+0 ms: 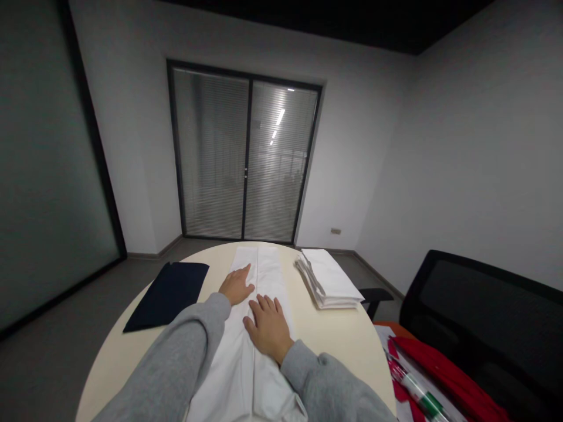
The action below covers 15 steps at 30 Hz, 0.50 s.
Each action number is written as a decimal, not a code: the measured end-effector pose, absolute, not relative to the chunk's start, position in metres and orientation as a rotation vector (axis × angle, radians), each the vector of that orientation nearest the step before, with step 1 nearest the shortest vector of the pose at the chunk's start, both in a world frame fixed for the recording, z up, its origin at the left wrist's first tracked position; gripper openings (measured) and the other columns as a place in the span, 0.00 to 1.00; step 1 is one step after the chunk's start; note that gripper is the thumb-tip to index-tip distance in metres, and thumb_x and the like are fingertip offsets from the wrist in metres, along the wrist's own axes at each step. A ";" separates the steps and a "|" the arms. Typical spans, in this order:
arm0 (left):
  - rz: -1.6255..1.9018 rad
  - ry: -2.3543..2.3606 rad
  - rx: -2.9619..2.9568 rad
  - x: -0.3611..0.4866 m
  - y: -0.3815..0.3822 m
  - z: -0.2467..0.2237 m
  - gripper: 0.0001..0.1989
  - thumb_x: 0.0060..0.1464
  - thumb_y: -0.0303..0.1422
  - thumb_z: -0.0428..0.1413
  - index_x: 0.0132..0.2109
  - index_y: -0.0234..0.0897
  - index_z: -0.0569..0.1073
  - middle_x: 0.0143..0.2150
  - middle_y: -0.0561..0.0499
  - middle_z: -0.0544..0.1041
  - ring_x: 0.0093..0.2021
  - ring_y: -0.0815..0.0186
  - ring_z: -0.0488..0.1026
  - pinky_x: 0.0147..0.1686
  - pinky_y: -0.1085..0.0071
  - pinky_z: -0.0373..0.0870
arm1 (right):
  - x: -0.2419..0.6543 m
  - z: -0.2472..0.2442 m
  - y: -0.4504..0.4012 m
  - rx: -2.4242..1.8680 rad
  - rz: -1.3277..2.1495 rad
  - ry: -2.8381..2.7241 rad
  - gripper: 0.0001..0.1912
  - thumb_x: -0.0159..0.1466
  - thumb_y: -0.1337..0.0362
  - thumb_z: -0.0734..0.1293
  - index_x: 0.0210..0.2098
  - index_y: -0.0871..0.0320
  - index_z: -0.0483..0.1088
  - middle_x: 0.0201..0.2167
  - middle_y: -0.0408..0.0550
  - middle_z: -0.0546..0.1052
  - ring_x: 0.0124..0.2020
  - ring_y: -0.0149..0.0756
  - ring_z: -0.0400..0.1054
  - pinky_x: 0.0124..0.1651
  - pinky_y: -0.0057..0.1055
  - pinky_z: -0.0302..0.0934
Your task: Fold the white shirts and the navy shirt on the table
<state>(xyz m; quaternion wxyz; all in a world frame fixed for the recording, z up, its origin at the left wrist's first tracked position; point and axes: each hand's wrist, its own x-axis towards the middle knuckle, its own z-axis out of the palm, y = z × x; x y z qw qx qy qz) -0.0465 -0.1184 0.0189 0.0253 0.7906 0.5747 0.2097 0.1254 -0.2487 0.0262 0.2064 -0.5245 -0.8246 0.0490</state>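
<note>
A long white cloth (269, 271) lies lengthwise on the round table, from its far edge toward me, flat at the far end and wrinkled nearer my body. My left hand (237, 285) rests on its left part, fingers apart and pointing away. Closer to me and to the right, my right hand (269, 328) lies on the same cloth with its fingers spread. The two hands do not touch. A seam runs down the cloth between them.
Folded dark blue cloth (169, 296) lies at the left of the table (334, 343). A folded white stack (332, 278) sits at the right. Beyond the right edge stand a black chair (479, 328) and red items (448, 375) with a clear bottle (417, 390).
</note>
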 end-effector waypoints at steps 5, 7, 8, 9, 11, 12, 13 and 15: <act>0.910 1.755 2.413 -0.051 -0.121 0.017 0.34 0.55 0.29 0.53 0.69 0.32 0.65 0.60 0.39 0.75 0.62 0.51 0.68 0.65 0.57 0.60 | 0.127 0.030 -0.250 -1.429 0.135 -2.223 0.17 0.71 0.59 0.64 0.58 0.48 0.74 0.60 0.53 0.74 0.64 0.46 0.63 0.71 0.51 0.44; 1.029 1.634 2.368 -0.055 -0.121 0.016 0.31 0.56 0.27 0.52 0.67 0.34 0.69 0.57 0.41 0.76 0.57 0.54 0.71 0.63 0.59 0.64 | 0.128 0.032 -0.250 -1.426 0.135 -2.200 0.16 0.71 0.60 0.64 0.57 0.48 0.75 0.56 0.52 0.75 0.61 0.45 0.65 0.69 0.47 0.48; 1.101 1.582 2.323 -0.058 -0.120 0.016 0.30 0.56 0.27 0.51 0.66 0.35 0.70 0.55 0.42 0.77 0.54 0.55 0.73 0.61 0.60 0.66 | 0.128 0.032 -0.250 -1.424 0.136 -2.185 0.16 0.71 0.60 0.64 0.56 0.48 0.75 0.55 0.52 0.75 0.59 0.44 0.66 0.67 0.45 0.51; 1.182 1.549 2.258 -0.061 -0.120 0.015 0.29 0.57 0.27 0.51 0.65 0.35 0.72 0.53 0.43 0.78 0.52 0.57 0.74 0.60 0.61 0.67 | 0.128 0.032 -0.250 -1.425 0.137 -2.167 0.16 0.71 0.60 0.64 0.57 0.48 0.75 0.53 0.51 0.75 0.57 0.43 0.66 0.65 0.43 0.53; 1.337 1.541 2.060 -0.067 -0.118 0.014 0.26 0.57 0.28 0.50 0.60 0.37 0.77 0.49 0.45 0.79 0.48 0.59 0.75 0.58 0.62 0.69 | 0.129 0.030 -0.249 -1.426 0.140 -2.136 0.16 0.71 0.60 0.65 0.56 0.48 0.75 0.51 0.51 0.76 0.54 0.43 0.67 0.62 0.40 0.56; 1.397 1.555 1.950 -0.070 -0.117 0.014 0.24 0.57 0.29 0.50 0.57 0.38 0.80 0.48 0.46 0.79 0.47 0.59 0.76 0.57 0.63 0.70 | 0.129 0.029 -0.248 -1.426 0.137 -2.130 0.15 0.71 0.60 0.65 0.55 0.48 0.76 0.51 0.50 0.75 0.54 0.43 0.67 0.61 0.40 0.56; 1.440 1.578 1.845 -0.074 -0.115 0.014 0.22 0.57 0.31 0.49 0.53 0.38 0.82 0.47 0.46 0.79 0.47 0.60 0.76 0.55 0.65 0.70 | 0.129 0.028 -0.247 -1.425 0.131 -2.134 0.13 0.71 0.59 0.65 0.53 0.48 0.77 0.51 0.50 0.75 0.53 0.43 0.67 0.60 0.39 0.56; 1.476 1.638 1.681 -0.083 -0.112 0.016 0.21 0.57 0.33 0.48 0.48 0.37 0.83 0.46 0.46 0.80 0.46 0.60 0.77 0.51 0.67 0.72 | 0.129 0.027 -0.246 -1.426 0.117 -2.148 0.11 0.71 0.59 0.65 0.48 0.50 0.78 0.50 0.50 0.75 0.53 0.42 0.67 0.60 0.39 0.56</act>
